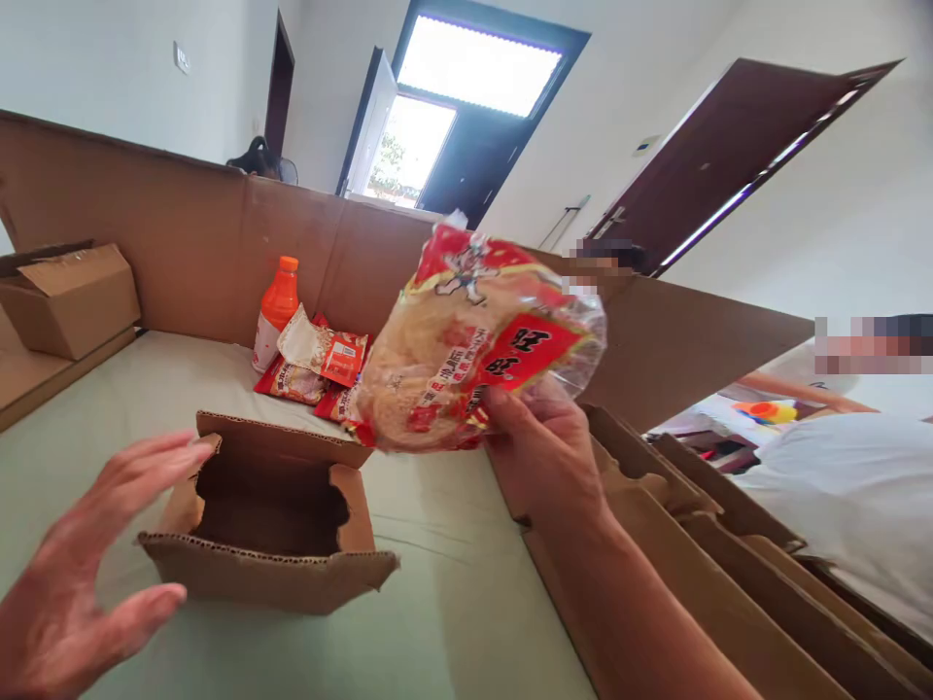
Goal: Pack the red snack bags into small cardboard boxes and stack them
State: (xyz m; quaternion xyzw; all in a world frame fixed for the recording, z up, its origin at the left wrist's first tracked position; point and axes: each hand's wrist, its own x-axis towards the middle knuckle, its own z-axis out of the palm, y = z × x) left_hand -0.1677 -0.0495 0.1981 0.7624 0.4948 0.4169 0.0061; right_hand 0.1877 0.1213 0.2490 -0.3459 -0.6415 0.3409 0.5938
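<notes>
A clear and red bag of rice crackers [437, 350] is pinched at its lower right edge by my right hand [543, 442], held up above the table. Below and to its left stands a small cardboard box [255, 574], its flaps up and its inside dark. My left hand [102, 564] is just left of this box, thumb and fingers spread, with nothing in it. Behind the box are an orange-capped bottle of orange drink [279, 306] and several red and white snack packets [321, 355], partly hidden by the cracker bag.
A tall cardboard wall [196, 253] runs behind the pale green tabletop [415, 583]. Another carton [80, 301] sits at the far left. Folded cardboard [700, 554] lines the right side, where a person in a white shirt [846, 486] is close by.
</notes>
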